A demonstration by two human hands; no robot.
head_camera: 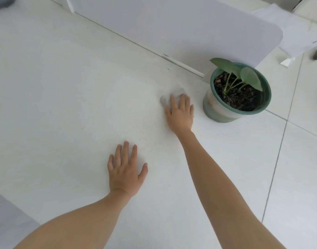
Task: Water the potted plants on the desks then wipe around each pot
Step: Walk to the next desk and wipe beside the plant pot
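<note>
One desk [64, 87] is filling most of my feed: white, matte, flat, with a few dark specks lying on it. One white partition panel [190, 24] is standing along its far side, smooth, with a rounded corner. Pale floor tiles [297, 159] are showing at right, with thin grey grout lines running between them; I am not making out just where the desk edge runs.

One pot [218, 112] is sitting by the panel's near corner, to the right of the working hand. It is round, with a green rim and a cloudy, paler wall. Dark crumbly soil [240, 99] is filling it. One plant [247, 74] is rising from the soil on thin stems; I am counting three flat round leaves, and others may be overlapping.

Two bare hands, both forearms uncovered. The left hand [125, 171] is lying flat on the desk near me, fingers straight and spread, holding nothing. The right hand [180, 114] is reaching farther out, fingers straight and slightly apart, pressing down on one cloth [164, 100].

That cloth is grey, soft and blurred, peeking out past the fingertips. It is lying on the desk near the pot's left side, not touching it.
</note>
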